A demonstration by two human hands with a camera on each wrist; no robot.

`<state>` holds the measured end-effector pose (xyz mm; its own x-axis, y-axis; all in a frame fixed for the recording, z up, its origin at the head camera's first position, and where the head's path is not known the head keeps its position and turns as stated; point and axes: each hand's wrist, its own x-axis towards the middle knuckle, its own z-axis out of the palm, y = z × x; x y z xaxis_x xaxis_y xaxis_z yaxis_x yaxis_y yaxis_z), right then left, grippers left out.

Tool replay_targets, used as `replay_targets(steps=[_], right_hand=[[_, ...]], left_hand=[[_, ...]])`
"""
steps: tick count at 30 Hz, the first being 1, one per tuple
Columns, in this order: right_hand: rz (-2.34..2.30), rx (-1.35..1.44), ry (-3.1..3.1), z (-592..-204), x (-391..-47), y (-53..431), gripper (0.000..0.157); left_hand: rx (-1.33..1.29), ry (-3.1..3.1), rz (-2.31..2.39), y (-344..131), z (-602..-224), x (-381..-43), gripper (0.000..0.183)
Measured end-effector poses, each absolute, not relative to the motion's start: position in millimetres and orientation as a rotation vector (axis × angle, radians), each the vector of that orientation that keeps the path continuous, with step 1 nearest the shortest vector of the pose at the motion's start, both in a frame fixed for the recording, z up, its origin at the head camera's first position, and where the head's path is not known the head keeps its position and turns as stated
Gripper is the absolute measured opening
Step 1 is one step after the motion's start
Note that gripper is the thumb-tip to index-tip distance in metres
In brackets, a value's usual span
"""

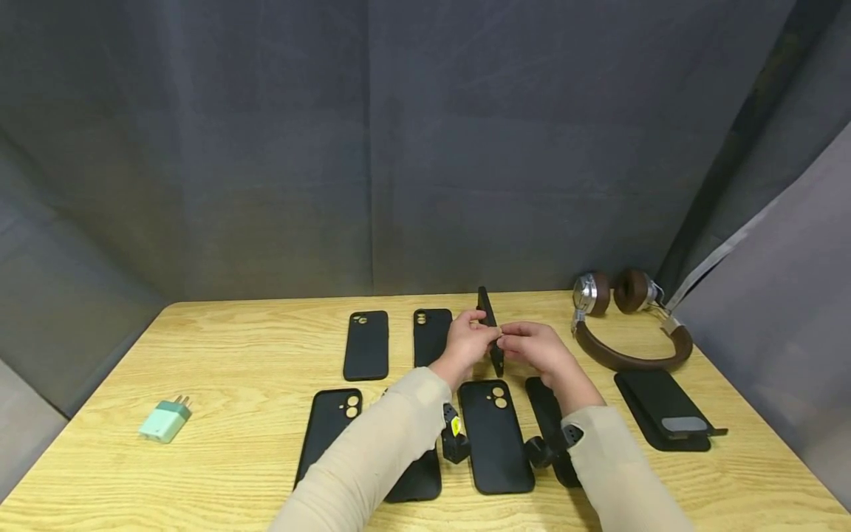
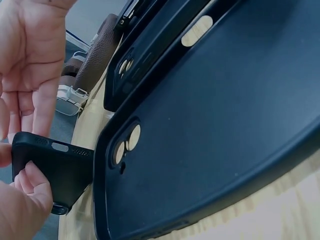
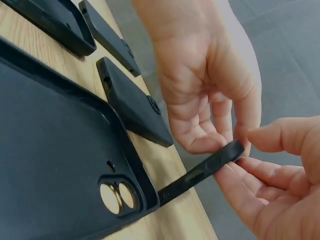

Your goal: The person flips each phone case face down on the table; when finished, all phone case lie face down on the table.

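Note:
A black phone case (image 1: 486,304) stands on edge between both hands near the back of the table. My left hand (image 1: 465,341) grips its side, fingers on the flat face in the left wrist view, where the case (image 2: 65,172) shows a port cutout and small holes. From the other side my right hand (image 1: 540,347) pinches the near edge between thumb and fingers, its fingertips close to the left ones. In the right wrist view the right hand (image 3: 285,185) is at the case's corner (image 3: 200,170). Beneath the hands lies another black case (image 1: 497,443) with camera holes.
More black cases lie around: two at the back, one (image 1: 366,347) and another (image 1: 432,336), others partly under the sleeves. Brown headphones (image 1: 631,362) rest at the back right, above a stacked black item (image 1: 671,406) with a grey patch. A green plug adapter (image 1: 165,421) sits left.

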<state>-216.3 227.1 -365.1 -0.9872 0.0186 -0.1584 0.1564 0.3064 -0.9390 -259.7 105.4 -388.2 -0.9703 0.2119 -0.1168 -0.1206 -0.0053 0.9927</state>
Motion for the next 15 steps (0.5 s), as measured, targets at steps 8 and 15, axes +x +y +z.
replay_targets(steps=[8, 15], right_hand=[[-1.66, 0.191, 2.559, -364.8, -213.6, 220.6, 0.044], [-1.641, 0.246, 2.602, -367.7, -216.4, 219.5, 0.038]], left_hand=[[0.084, 2.035, 2.048, 106.5, -387.7, -258.0, 0.04], [0.093, 2.014, 2.047, 107.5, -387.8, -256.2, 0.04]])
